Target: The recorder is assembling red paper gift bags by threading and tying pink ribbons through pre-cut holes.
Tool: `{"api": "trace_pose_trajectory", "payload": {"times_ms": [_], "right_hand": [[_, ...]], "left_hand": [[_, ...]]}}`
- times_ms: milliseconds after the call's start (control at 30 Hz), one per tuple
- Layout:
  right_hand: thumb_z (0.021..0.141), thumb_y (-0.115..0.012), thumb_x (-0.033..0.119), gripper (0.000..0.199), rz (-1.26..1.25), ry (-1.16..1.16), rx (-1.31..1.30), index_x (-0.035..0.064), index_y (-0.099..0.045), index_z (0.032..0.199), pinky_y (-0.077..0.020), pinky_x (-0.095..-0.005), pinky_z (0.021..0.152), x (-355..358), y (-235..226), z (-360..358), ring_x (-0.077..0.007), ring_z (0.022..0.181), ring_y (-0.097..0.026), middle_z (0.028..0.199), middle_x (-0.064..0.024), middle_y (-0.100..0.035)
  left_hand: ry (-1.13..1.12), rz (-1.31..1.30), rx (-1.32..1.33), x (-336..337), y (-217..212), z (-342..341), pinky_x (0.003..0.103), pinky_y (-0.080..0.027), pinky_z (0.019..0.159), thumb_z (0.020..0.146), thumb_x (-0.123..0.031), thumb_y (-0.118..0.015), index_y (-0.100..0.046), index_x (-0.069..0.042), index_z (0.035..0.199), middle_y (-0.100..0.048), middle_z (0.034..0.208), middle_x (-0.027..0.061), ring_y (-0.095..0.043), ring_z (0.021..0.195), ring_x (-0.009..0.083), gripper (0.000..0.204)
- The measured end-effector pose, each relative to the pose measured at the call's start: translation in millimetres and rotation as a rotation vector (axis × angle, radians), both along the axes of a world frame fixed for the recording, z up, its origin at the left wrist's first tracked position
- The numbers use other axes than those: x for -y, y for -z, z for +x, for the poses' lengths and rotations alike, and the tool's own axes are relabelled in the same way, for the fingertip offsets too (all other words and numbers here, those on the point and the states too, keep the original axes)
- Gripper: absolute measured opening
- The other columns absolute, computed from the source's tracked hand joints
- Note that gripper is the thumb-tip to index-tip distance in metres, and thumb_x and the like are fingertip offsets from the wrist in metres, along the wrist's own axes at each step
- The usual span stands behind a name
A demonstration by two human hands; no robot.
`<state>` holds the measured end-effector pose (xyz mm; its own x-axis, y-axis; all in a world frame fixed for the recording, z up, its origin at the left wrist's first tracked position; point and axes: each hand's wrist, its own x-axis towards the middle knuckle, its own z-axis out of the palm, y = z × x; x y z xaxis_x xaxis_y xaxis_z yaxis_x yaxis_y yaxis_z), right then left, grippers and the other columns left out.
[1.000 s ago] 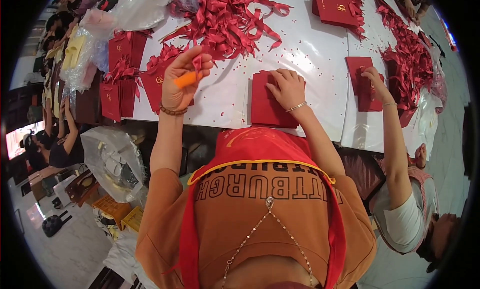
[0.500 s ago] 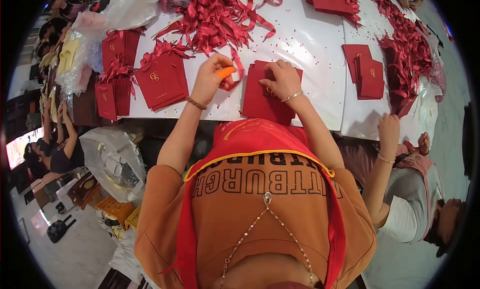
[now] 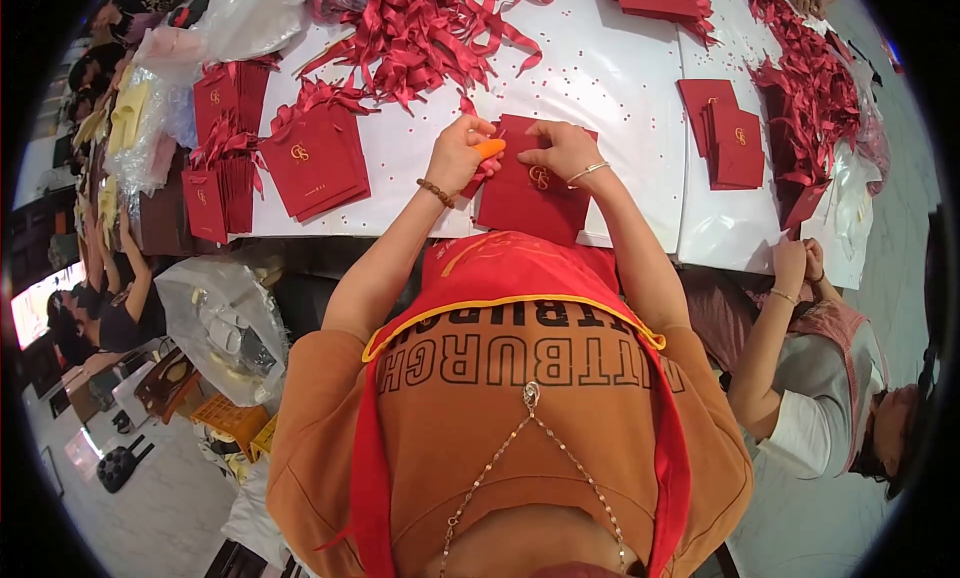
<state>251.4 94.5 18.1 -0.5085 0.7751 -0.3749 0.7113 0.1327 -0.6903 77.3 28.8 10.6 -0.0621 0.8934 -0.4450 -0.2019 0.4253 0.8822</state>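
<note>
From where I stand, the stack (image 3: 522, 206) of red bags lies flat on the white table (image 3: 640, 193), near edge toward the wearer, a gold emblem showing on top. The left hand (image 3: 464, 152) is at the stack's far left corner, fingers curled and gripping an orange tool (image 3: 489, 149); a ribbon (image 3: 467, 105) shows just beyond this hand, and I cannot tell whether the fingers hold it. The right hand (image 3: 566, 152) rests over the far part of the stack, fingers bent; whether they pinch the top bag, I cannot tell. Beyond the stack, to the left, lies a ribbon pile (image 3: 425, 43). Left of the stack are fanned bags (image 3: 318, 168); right of it, loose bags (image 3: 737, 148). Farther right, a co-worker (image 3: 825, 418) sits with hands close together.
</note>
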Motion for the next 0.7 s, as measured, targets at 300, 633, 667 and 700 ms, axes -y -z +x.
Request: {"api": "trace_pose_trajectory", "payload": {"times_ms": [300, 633, 667, 700], "right_hand": [[0.068, -0.069, 0.030, 0.040, 0.030, 0.011, 0.002, 0.0103, -0.061, 0.101, -0.0457, -0.0343, 0.070, 2.2, 4.1, 0.3, -0.0250, 0.081, -0.060, 0.087, -0.0094, -0.063], [0.069, -0.067, 0.028, 0.037, 0.029, 0.024, -0.026, 0.0132, -0.061, 0.102, -0.0460, -0.0355, 0.071, 7.7, -4.6, -0.8, -0.0263, 0.085, -0.060, 0.090, -0.0101, -0.063], [0.069, -0.067, 0.028, 0.037, 0.029, 0.024, -0.026, 0.0132, -0.061, 0.102, -0.0460, -0.0355, 0.071, 8.1, -3.0, -0.4, -0.0263, 0.085, -0.060, 0.090, -0.0101, -0.063], [0.070, -0.066, 0.027, 0.035, 0.060, 0.022, -0.047, 0.0135, -0.061, 0.102, -0.0460, -0.0358, 0.071, 8.7, 0.1, -0.1, -0.0268, 0.085, -0.060, 0.090, -0.0105, -0.063]], "left_hand": [[0.156, 0.276, -0.486, 6.2, 9.0, 13.4, 0.021, -0.043, 0.048, 0.080, -0.001, -0.054, -0.058, 0.003, 0.086, -0.060, 0.067, 0.0058, -0.055, 0.054, 0.0086, 0.008], [0.140, 0.216, -0.440, -0.7, 3.8, 15.1, 0.022, -0.043, 0.047, 0.078, -0.002, -0.056, -0.060, 0.001, 0.083, -0.059, 0.063, 0.0047, -0.055, 0.054, 0.0082, 0.008], [0.161, 0.258, -0.526, -1.0, 2.8, 14.5, 0.024, -0.044, 0.048, 0.076, -0.004, -0.057, -0.060, 0.001, 0.082, -0.060, 0.063, 0.0061, -0.056, 0.054, 0.0103, 0.008], [0.182, 0.300, -0.612, -1.6, 1.5, 14.2, 0.025, -0.045, 0.049, 0.075, -0.005, -0.058, -0.060, 0.001, 0.081, -0.061, 0.064, 0.0076, -0.057, 0.054, 0.0125, 0.009]]}}
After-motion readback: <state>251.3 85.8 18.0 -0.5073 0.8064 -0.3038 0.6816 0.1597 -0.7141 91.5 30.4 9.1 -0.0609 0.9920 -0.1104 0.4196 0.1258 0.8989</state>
